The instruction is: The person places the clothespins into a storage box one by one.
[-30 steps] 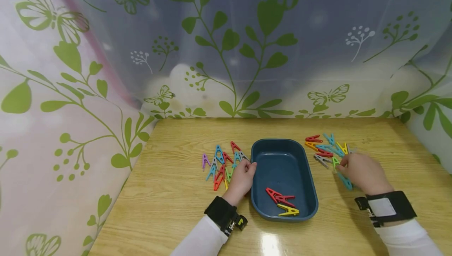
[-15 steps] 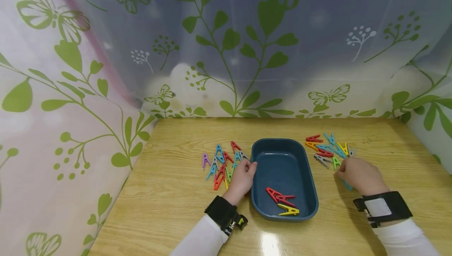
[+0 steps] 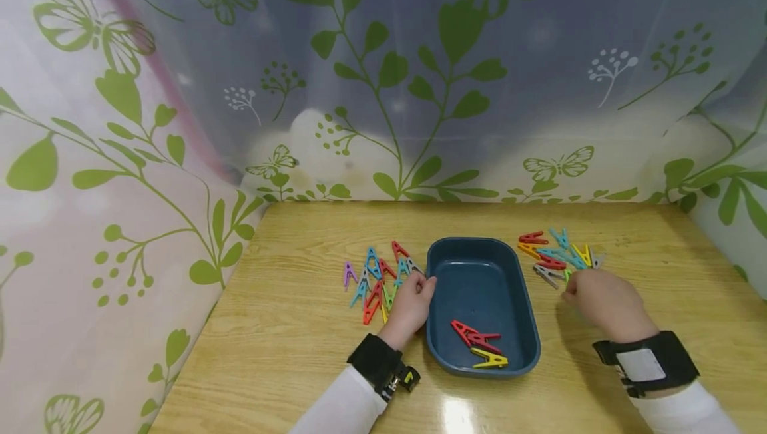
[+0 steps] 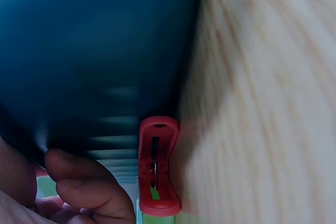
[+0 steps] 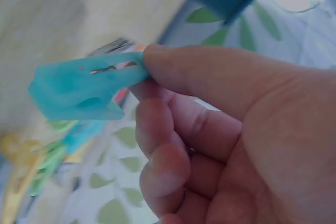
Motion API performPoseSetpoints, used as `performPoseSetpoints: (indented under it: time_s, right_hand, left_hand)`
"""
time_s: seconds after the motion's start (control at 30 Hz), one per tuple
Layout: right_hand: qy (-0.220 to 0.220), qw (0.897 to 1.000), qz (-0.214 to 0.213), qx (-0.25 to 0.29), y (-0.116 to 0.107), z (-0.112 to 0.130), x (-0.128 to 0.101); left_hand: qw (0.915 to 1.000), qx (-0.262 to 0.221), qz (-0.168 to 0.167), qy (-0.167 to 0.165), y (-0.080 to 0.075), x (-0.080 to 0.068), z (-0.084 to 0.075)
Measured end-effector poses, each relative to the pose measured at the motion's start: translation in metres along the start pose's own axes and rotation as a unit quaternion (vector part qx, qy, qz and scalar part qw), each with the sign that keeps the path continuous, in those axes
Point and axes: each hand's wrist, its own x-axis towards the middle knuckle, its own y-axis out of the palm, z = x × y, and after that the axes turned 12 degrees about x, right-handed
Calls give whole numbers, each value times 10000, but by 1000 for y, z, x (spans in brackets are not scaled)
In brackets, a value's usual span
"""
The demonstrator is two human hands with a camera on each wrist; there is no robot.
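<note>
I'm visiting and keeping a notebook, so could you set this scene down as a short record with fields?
Left hand: holds the blue tray's left rim
Right hand: pinches a turquoise clothespin
In tray: red clothespins, one yellow clothespin
Left of tray: mixed-colour clothespins
Right of tray: another mixed-colour group
Surface: wood-grain table
Backdrop: leaf-and-butterfly cloth

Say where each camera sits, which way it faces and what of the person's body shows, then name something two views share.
Head: on the head, facing forward and down at the dark blue tray; left hand, right hand and sleeves show.
Left wrist: on that wrist, facing the tray's outer wall and a red clothespin; curled fingers show.
Right wrist: on that wrist, facing a pinched turquoise clothespin; thumb and fingers show.
Head and left wrist share the tray.
</note>
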Motion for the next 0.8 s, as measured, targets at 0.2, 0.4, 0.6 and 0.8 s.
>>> performPoseSetpoints:
  time_s: [0.2,0.4,0.6,0.8]
  right_hand:
    - [-951,9867,-1274,-354,-4,38,-14]
    - [-1814,9594,-2131,-352,3,71,-25]
    - [-2281,9483,-2186,-294,16,98,-35]
    - [-2507,9486,-1896,-379,31,108,-38]
  left_hand:
    - [10000,19,15,42,-1,0,-1]
    - [9999,34,13,136,-2,0,-1]
    - [9999,81,-21,127,0,0,1]
    - [9999,30,-4,148,-1,-1,0]
